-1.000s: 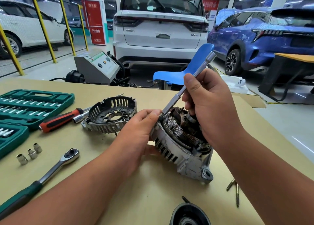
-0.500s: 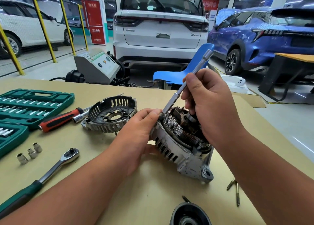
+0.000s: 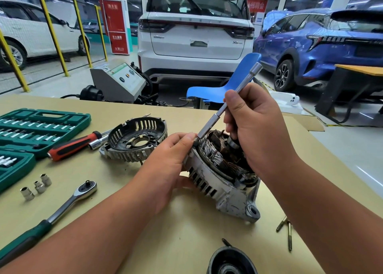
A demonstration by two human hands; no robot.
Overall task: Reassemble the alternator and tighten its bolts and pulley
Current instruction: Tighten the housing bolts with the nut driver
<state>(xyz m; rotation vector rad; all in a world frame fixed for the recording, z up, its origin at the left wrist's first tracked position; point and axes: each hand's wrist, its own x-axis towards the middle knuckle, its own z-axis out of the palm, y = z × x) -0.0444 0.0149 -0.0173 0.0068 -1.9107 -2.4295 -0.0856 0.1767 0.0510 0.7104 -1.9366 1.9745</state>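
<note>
A garage bay, cars parked behind: on the tan workbench (image 3: 145, 238) an open alternator (image 3: 217, 182) sits tilted at centre. The left hand (image 3: 165, 162) grips its left rim, fingers curled. The right hand (image 3: 255, 133) pinches a slanted socket bar (image 3: 228, 104), tip at that rim. The detached end cover (image 3: 136, 139) lies left; a ratchet (image 3: 68, 203) lies nearer.

At frame centre I have the silver alternator housing (image 3: 215, 191) on the tan table (image 3: 186, 242); slotted metal end cover (image 3: 132, 143) just left, green socket case (image 3: 41, 126) far left, steel ratchet (image 3: 70, 199) lower left.
</note>
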